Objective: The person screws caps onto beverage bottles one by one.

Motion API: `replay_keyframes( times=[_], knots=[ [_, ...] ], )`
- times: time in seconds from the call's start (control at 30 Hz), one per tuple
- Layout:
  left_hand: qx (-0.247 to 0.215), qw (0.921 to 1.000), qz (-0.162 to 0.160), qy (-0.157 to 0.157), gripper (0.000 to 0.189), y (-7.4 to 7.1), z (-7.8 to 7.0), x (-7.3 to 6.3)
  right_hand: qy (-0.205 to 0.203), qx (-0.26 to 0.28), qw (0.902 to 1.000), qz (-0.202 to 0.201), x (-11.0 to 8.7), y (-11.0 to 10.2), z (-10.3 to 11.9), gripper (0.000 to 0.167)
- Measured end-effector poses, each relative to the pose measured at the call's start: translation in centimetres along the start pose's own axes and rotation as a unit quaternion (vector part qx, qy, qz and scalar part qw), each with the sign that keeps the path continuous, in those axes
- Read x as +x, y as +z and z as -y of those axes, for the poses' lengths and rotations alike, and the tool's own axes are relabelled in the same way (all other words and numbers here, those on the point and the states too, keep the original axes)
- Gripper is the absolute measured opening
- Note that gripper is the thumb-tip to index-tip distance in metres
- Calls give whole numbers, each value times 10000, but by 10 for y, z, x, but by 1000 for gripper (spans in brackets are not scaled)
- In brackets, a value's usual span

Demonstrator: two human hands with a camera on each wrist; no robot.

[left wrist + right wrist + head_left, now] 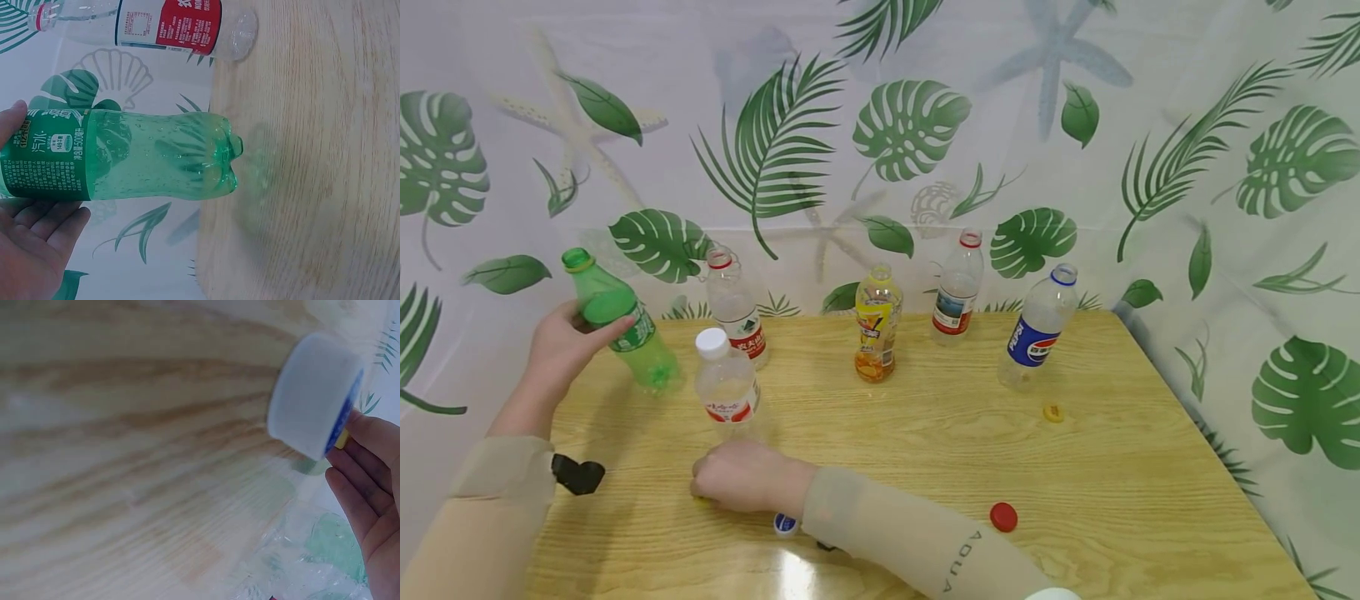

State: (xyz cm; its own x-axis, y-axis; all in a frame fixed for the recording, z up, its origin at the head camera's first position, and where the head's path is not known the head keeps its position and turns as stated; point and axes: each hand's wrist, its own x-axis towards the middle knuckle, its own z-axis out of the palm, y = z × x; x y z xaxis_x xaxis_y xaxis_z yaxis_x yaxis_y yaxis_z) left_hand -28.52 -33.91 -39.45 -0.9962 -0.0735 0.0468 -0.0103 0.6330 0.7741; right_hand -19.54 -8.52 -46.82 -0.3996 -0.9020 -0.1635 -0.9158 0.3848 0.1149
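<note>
My left hand (561, 346) grips a green plastic soda bottle (638, 337) around its label. The bottle leans, its capless mouth towards the upper left and its base (219, 156) close to the tabletop. Low over the table, my right hand (748, 477) pinches a small yellow bottle cap (342, 439), mostly hidden by the fingers. A white cap with a blue top (786, 524) lies beside the right wrist and looms large before the fingers in the right wrist view. Just beyond that hand stands a clear bottle (727, 387) with a white cap on.
Behind stand capless bottles: a clear one with a red label (745, 329), a yellow-labelled one (877, 325), another clear one (958, 287) and a blue-labelled one (1037, 333). A red cap (1003, 517) and a yellow cap (1053, 413) lie on the wooden table (1112, 467). Leaf-printed sheeting rises behind.
</note>
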Motion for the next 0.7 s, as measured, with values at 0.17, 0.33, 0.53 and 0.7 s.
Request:
replay_keyframes(
  times=[0.17, 0.33, 0.53, 0.7],
  knots=[
    [63, 10000, -13, 16, 83, -1, -4, -3, -76, 40, 9999, 51, -3, 1, -4, 8],
    [180, 9998, -88, 34, 82, -5, -8, -8, -148, -21, 9999, 7, -9, 2, -7, 9],
    [341, 9992, -226, 14, 80, -13, -18, -14, -184, -81, 9998, -39, -17, 4, -9, 10],
    [192, 9990, -384, 83, 76, -17, -25, -19, -188, -40, 9998, -39, -24, 5, -12, 11]
  ],
)
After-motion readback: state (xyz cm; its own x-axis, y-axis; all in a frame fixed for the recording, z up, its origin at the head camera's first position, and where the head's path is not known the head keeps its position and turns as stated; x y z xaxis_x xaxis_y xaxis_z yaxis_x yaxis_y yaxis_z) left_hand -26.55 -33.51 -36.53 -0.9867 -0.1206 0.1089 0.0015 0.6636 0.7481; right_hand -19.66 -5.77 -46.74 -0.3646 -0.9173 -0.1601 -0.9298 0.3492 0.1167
